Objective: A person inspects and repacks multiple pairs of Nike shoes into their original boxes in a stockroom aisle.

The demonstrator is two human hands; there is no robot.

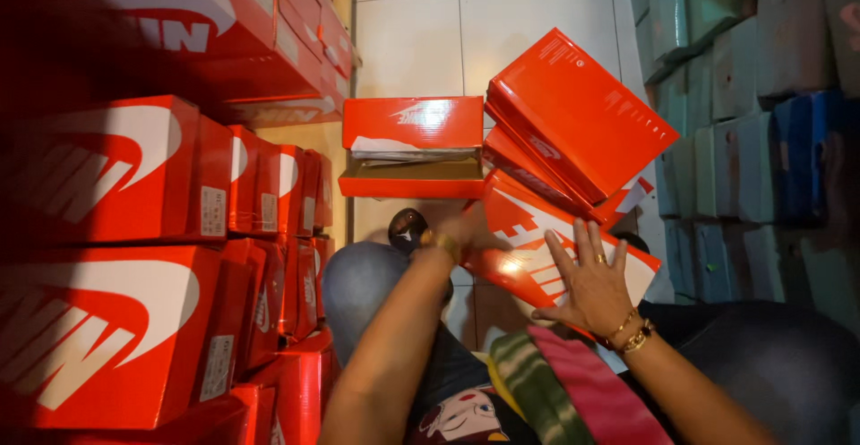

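Shoebox (pixel 537 248), orange, lies tilted in my lap at centre. My right hand (pixel 593 288) lies flat, fingers spread, pinning its lid; my left hand (pixel 457 235) clasps its far-left end, steadying it.

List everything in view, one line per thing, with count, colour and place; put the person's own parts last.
Stacked cardboard shoe boxes: many, red-orange with white marks, wall on the left.
Open cardboard shoe box: one, red-orange, lid raised, on the floor at centre.
Tilted closed shoe boxes: about two, red-orange, leaning right of the open one.
Held shoe box: one, red-orange and white, under both hands.
Teal and blue boxes: many, stacked on the right.
Tiled floor: white, top centre.
Striped cloth: one, green and pink, on the lap.
Left hand: one, gold bracelet, at the held box's left edge.
Right hand: one, ring and gold bracelets, flat on the held box.
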